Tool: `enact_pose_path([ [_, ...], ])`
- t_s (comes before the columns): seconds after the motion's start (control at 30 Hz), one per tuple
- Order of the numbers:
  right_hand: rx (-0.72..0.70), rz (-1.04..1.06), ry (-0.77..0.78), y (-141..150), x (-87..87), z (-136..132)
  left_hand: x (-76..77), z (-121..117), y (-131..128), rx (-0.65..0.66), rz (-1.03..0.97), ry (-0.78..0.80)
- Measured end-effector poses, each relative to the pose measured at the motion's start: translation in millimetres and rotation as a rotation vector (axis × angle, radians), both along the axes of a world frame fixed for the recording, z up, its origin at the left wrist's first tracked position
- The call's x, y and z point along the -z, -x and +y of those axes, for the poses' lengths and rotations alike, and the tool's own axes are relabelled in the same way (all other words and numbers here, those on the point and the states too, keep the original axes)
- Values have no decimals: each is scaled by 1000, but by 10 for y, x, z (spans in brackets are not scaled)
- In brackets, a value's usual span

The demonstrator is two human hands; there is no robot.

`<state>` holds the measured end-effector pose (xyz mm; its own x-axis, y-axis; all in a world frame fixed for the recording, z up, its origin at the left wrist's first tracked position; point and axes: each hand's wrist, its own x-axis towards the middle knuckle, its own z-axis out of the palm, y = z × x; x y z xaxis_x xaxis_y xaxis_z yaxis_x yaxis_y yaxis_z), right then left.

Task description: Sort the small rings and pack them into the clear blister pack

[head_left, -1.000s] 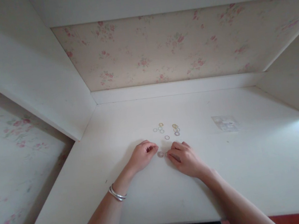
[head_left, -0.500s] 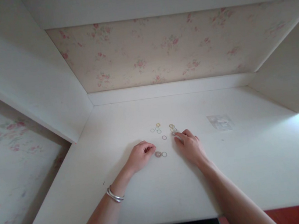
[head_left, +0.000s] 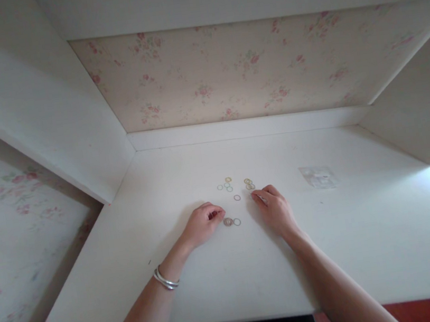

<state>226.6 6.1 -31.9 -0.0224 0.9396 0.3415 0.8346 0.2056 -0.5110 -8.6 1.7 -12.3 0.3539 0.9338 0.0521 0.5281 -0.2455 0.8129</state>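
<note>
Several thin rings lie on the white desk between my hands. My left hand (head_left: 204,224) rests closed, fingertips pinched together; whatever they hold, if anything, is too small to make out. Just right of those fingertips sits a stack of brownish rings (head_left: 228,222), with a single ring (head_left: 237,222) beside it. My right hand (head_left: 274,209) pinches a small ring (head_left: 251,195) between thumb and forefinger. Beyond it is a cluster of gold and silvery rings (head_left: 248,181). Farther left are a gold ring (head_left: 228,180), pale rings (head_left: 229,189) and a lone darker ring (head_left: 237,198).
A clear plastic bag (head_left: 318,177) lies flat to the right on the desk (head_left: 232,286). White panels enclose the desk at left, right and above. Floral wallpaper (head_left: 227,74) covers the back. Silver bangles (head_left: 166,278) circle my left wrist.
My right thumb and forefinger have closed on a ring at the near end of the right cluster and drawn it slightly toward me. My left hand has stayed put.
</note>
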Motion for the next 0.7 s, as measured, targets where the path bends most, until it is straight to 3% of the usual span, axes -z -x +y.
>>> enact_pose_path([
  [0.13,-53,-36,40,27,-7,-2,-6,2,2,2,16,-11],
  [0.33,41,-92,90,-17,7,2,-12,2,6,-1,14,-7],
  [0.57,30,-218,183,-16,-45,0,-4,-7,7,-2,-5,6],
  [0.7,-37,-220,132,43,-85,-78,-25,-8,6,-3,0,15],
])
